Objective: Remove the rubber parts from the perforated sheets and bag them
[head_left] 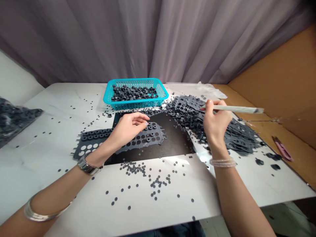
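My left hand (130, 129) hovers over a dark grey perforated rubber sheet (137, 144), its fingers loosely curved, with a gap to the thumb and nothing seen in it. Rows of round black rubber rings still stand on the sheet, and other places are open holes. The sheet lies partly on a black mat (175, 140). My right hand (217, 120) is closed around a slim pale stick-like tool (243, 109), whose wrapped end points right. The tool's tip, at the left of the fingers, is hard to make out. Below that hand lies a heap of used-looking perforated sheets (240, 136).
A turquoise basket (135, 106) full of black rubber rings stands at the back. Small black discs (134, 168) are strewn over the white table (84, 204). A bag of black parts (17, 118) sits far left. A pink-handled cutter (282, 148) lies right, near the cardboard (278, 72).
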Tool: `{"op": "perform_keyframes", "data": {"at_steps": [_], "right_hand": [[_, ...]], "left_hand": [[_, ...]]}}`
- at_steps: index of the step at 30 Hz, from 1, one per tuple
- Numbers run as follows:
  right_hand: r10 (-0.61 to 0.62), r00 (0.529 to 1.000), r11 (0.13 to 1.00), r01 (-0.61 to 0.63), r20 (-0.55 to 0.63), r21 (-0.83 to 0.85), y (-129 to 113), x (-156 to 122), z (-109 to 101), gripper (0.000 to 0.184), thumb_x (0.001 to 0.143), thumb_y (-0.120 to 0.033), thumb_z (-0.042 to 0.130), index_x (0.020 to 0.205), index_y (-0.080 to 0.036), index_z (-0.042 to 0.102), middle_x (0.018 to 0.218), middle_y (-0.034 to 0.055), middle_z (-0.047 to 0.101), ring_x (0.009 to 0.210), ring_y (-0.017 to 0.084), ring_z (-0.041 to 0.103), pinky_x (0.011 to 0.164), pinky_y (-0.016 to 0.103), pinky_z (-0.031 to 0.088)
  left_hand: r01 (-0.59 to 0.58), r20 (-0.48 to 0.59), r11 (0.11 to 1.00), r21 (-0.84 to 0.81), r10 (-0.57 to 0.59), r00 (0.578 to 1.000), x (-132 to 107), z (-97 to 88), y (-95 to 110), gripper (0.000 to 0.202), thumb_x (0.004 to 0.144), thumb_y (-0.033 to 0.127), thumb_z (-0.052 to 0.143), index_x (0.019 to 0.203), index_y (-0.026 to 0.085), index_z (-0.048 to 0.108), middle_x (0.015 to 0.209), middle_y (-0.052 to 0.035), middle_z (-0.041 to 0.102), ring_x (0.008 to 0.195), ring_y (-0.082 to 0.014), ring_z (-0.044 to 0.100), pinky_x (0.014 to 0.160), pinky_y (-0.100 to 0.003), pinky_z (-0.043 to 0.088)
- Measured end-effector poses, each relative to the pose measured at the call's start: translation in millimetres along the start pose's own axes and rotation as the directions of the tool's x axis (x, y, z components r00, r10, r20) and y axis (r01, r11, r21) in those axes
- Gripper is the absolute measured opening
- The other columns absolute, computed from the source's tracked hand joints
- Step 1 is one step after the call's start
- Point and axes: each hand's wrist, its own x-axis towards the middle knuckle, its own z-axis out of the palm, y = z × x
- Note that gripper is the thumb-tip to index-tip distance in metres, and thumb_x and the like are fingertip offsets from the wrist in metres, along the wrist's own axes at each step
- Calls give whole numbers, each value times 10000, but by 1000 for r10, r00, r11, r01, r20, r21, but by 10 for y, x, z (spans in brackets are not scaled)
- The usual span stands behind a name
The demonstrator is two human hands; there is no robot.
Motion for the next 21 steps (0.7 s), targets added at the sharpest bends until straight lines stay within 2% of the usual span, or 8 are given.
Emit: {"op": "perform_keyframes", "data": {"at_steps": [3, 5, 6, 7, 8, 10, 17, 21], "right_hand": [[-62, 998, 996, 62, -5, -65, -10, -34, -2, 223, 875, -368, 525, 741, -192, 549, 723, 82, 633, 688, 188, 541, 816, 386, 409], [-70, 987, 997, 74, 148, -20, -47, -164, 128, 277, 890, -413, 493, 752, -190, 580, 666, 59, 651, 575, 164, 554, 648, 320, 445], [-65, 959, 998, 61, 276, 24, -60, -241, 211, 309, 895, -428, 475, 738, -189, 590, 629, 46, 650, 525, 152, 557, 581, 292, 448], [-61, 895, 995, 21, 442, 95, -67, -315, 294, 311, 895, -435, 473, 755, -188, 601, 627, 41, 654, 513, 149, 570, 555, 279, 454], [-61, 831, 991, -17, 552, 136, -65, -381, 367, 301, 887, -436, 488, 762, -189, 605, 626, 37, 657, 514, 152, 589, 547, 274, 464], [-65, 740, 985, -60, 669, 161, -42, -476, 470, 283, 877, -430, 512, 752, -192, 601, 629, 32, 662, 546, 163, 626, 577, 279, 486], [-125, 708, 992, 111, 695, 66, 8, -543, 524, 296, 895, -385, 483, 671, -203, 546, 609, 20, 659, 595, 171, 633, 617, 270, 450], [-142, 699, 987, 157, 701, 44, -21, -560, 551, 267, 892, -340, 481, 668, -209, 541, 610, 10, 650, 593, 168, 613, 613, 268, 424]], "left_hand": [[-167, 0, 929, 330, 177, 984, 57, 40, -84, 188, 813, 273, 561, 903, 210, 714, 996, -62, 679, 880, -208, 604, 807, -353, 477], [-266, 46, 830, 490, 280, 959, 113, 95, -123, 228, 826, 246, 532, 950, 202, 719, 1006, -71, 645, 960, -228, 556, 873, -380, 446], [-308, 78, 785, 537, 317, 945, 145, 127, -134, 245, 831, 236, 525, 975, 188, 717, 1004, -78, 626, 990, -235, 531, 904, -390, 430], [-342, 109, 748, 569, 343, 933, 178, 158, -141, 254, 834, 228, 521, 991, 176, 714, 1002, -83, 608, 1004, -238, 510, 922, -397, 418], [-368, 137, 718, 591, 360, 923, 211, 187, -142, 257, 835, 224, 521, 997, 165, 713, 998, -87, 592, 1005, -240, 494, 927, -399, 413], [-396, 175, 677, 620, 373, 911, 269, 233, -132, 255, 839, 223, 524, 995, 154, 713, 980, -92, 570, 996, -243, 470, 918, -400, 411], [-391, 228, 612, 687, 330, 916, 335, 297, -108, 227, 826, 248, 555, 959, 154, 712, 949, -99, 541, 985, -269, 440, 890, -425, 411], [-390, 237, 600, 699, 320, 917, 331, 316, -112, 228, 827, 228, 540, 962, 157, 708, 939, -99, 539, 984, -274, 445, 876, -425, 416]]}}
